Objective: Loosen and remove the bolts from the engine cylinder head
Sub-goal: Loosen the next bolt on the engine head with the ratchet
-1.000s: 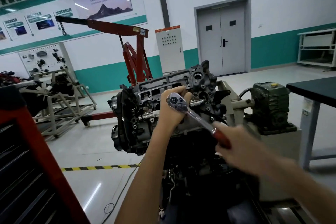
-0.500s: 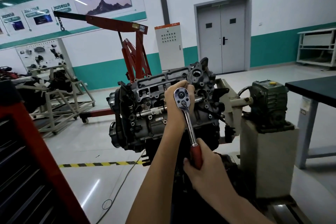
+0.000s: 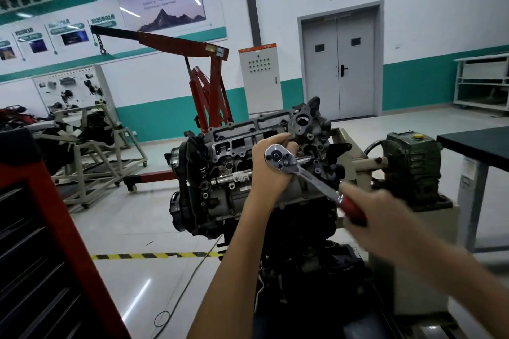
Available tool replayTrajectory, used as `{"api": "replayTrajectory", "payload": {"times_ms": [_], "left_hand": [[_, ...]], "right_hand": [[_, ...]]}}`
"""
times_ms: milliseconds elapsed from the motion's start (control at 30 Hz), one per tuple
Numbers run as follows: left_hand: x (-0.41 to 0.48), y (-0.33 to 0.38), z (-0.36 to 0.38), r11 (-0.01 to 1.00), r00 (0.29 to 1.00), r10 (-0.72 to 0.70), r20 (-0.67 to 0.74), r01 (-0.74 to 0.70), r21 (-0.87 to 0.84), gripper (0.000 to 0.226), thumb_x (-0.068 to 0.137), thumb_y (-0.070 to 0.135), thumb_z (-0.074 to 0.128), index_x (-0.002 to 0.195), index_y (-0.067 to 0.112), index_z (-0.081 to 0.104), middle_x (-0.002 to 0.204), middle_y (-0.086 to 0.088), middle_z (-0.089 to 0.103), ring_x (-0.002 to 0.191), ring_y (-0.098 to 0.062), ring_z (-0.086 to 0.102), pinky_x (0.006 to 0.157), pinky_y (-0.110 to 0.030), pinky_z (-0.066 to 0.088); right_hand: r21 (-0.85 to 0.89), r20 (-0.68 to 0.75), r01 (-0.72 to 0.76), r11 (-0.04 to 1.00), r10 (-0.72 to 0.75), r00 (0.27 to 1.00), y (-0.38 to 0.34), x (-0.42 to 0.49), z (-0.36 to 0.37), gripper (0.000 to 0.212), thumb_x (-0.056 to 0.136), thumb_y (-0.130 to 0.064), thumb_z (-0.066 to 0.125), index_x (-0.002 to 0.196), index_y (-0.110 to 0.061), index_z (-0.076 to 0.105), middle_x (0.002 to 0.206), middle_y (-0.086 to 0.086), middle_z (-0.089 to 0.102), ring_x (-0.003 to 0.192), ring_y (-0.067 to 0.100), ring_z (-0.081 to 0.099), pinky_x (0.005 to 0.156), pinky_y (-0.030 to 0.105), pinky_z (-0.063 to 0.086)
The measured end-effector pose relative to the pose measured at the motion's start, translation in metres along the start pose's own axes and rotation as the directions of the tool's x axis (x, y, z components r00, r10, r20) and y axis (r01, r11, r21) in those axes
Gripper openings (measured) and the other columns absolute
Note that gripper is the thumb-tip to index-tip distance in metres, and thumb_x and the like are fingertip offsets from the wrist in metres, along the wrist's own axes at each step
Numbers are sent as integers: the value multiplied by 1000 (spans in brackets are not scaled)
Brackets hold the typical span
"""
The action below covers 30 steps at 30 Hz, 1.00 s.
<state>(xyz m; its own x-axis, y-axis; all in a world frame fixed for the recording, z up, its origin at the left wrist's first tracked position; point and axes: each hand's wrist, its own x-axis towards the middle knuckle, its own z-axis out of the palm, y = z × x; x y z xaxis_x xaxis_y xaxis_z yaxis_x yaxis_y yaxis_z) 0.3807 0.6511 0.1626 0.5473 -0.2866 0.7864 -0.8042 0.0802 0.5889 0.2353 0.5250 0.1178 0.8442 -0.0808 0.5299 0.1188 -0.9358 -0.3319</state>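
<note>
Fingers (image 3: 278, 142) of my left hand (image 3: 271, 173) curled round the head of the chrome ratchet wrench (image 3: 316, 184), steadying it against the grey cast-metal cylinder head (image 3: 234, 151) near its right end. The bolt was hidden beneath the socket. The wrench's long axis ran down and rightward to my right hand (image 3: 380, 209), which was blurred but clenched on the red grip. I judged the next swing belonged to that hand.

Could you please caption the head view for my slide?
Left hand steadies the ratchet at the cylinder head; right hand grips its red handle.
</note>
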Motion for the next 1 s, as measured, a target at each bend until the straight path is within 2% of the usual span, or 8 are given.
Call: {"api": "replayTrajectory", "payload": {"times_ms": [100, 267, 367, 433, 500, 633, 867, 1000], "left_hand": [[0, 0, 6, 1000, 996, -19, -83, 19, 1, 51, 87, -7, 55, 52, 21, 31, 46, 12, 29, 46, -3, 25, 47, -21, 22], [-1, 0, 11, 999, 994, -34, -103, 34, -1, 51, 88, -5, 56, 52, 21, 31, 41, 13, 30, 43, -2, 27, 46, -15, 21], [0, 0, 1, 1000, 1000, -10, 6, 9, 30, 49, 88, -5, 57, 51, 16, 34, 45, 13, 33, 45, -2, 27, 46, -18, 21], [2, 2, -6, 999, 996, 11, 88, -15, 40, 43, 87, -5, 57, 52, 3, 33, 51, -3, 31, 49, -7, 24, 48, -22, 21], [4, 5, -10, 999, 992, 24, 123, -29, 34, 42, 84, -8, 56, 52, 2, 30, 54, -6, 26, 52, -9, 23, 49, -24, 20], [-1, 3, -4, 1000, 1000, -12, 26, 13, -26, 49, 86, -9, 54, 50, 17, 32, 49, 5, 29, 46, -5, 25, 47, -25, 21], [-1, 7, 9, 1000, 994, -18, -111, 18, -3, 48, 86, -9, 55, 53, 16, 31, 48, 13, 27, 44, -2, 27, 47, -14, 23], [-3, -1, -5, 999, 998, -31, -52, 29, -25, 48, 87, -8, 56, 53, 16, 31, 48, 13, 28, 45, -2, 26, 46, -17, 24]], "right_hand": [[400, 22, -130, 907, 132, 991, -37, -21, 40, 21, 76, -23, 68, 79, -29, 48, 57, -4, 53, 45, 12, 50, 46, 19, 43], [847, 371, -326, 419, -29, 928, -55, -17, 44, 22, 80, -19, 69, 67, -16, 50, 51, 6, 52, 41, 23, 51, 45, 29, 44], [709, 397, -326, 625, 27, 917, -26, 0, 15, 26, 82, -15, 65, 63, -12, 48, 43, 1, 48, 34, 19, 44, 36, 25, 37], [434, 289, -147, 889, 17, 957, -6, 17, -21, 22, 81, -19, 68, 64, -13, 55, 45, -3, 53, 38, 10, 47, 39, 23, 41], [190, 188, 19, 982, -56, 981, 2, 32, -50, 22, 79, -23, 69, 61, -17, 58, 49, -6, 56, 41, 3, 49, 45, 15, 43], [104, 94, -12, 995, 2, 996, -11, 20, -25, 16, 79, -20, 67, 66, -20, 58, 53, 0, 56, 46, 7, 53, 50, 19, 48], [757, 63, -174, 630, 194, 979, -87, -15, 75, 26, 88, -9, 57, 70, -25, 47, 45, -4, 48, 33, 6, 45, 39, 15, 36], [570, 110, -128, 812, 78, 991, -57, -9, 43, 24, 84, -9, 58, 67, -21, 47, 45, -5, 45, 34, 6, 42, 36, 21, 37]]}}
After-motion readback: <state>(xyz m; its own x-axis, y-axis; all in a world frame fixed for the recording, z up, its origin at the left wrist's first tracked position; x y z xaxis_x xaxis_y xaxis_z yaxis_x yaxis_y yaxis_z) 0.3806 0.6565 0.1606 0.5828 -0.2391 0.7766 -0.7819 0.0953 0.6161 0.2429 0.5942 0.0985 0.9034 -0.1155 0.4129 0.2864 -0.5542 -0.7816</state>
